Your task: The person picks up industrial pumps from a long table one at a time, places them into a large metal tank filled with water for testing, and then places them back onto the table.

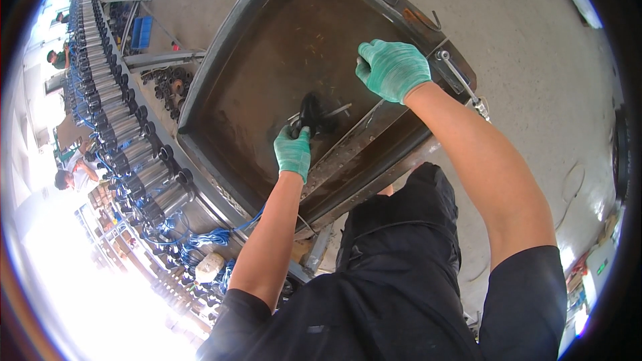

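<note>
long row of shiny metal cylinders with black caps (137,154) | tangled blue hoses (200,237) beneath | blue plastic crate (141,32) | grey concrete floor (535,60)

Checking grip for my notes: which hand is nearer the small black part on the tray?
Left. The left hand touches the black part from below; the right hand is apart, up at the tray edge.

I see my left hand (293,152) on a part (310,111) in the tray (221,67); my right hand (392,68) over its right edge; the machine row (127,140) lies left.
</note>
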Available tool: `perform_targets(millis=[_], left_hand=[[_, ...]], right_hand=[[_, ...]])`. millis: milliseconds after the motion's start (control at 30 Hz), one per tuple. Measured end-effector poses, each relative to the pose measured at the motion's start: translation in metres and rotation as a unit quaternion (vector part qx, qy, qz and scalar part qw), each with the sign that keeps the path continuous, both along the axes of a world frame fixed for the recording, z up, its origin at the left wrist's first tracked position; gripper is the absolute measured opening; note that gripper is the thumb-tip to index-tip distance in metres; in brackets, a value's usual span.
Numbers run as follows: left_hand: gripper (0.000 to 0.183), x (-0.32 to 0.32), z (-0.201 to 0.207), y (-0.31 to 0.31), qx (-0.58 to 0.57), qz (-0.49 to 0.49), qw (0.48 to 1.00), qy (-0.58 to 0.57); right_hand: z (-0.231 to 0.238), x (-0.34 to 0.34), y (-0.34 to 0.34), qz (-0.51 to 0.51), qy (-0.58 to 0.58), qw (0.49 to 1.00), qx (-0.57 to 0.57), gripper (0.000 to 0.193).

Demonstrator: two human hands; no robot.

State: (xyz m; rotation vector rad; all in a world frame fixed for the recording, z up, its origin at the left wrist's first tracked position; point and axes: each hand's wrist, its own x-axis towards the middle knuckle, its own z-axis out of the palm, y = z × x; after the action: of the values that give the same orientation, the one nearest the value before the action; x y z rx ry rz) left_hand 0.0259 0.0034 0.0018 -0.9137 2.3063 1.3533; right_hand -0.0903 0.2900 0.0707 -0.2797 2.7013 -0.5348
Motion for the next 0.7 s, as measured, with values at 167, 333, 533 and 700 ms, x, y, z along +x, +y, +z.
perform_targets(millis=[167,333,533,700], left_hand=[[0.039,-0.002,0.005,0.005,0.003,0.008,1.0,-0.003],[0.015,-0.001,0.008,0.013,0.034,0.055,0.997,0.031],[0.046,-0.002,0.004,0.009,0.014,0.013,1.0,-0.007],[0.044,0.005,-0.002,-0.005,-0.032,-0.019,0.999,0.04]], right_hand=[[0.0,0.001,0.001,-0.005,0.007,1.0,0.0,0.028],[0.002,0.001,0.001,-0.005,0.004,1.0,-0.004,0.028],[-0.011,0.005,0.004,-0.014,0.053,0.998,-0.014,0.026],[-0.009,0.005,-0.001,-0.014,0.056,0.998,-0.022,0.026]])
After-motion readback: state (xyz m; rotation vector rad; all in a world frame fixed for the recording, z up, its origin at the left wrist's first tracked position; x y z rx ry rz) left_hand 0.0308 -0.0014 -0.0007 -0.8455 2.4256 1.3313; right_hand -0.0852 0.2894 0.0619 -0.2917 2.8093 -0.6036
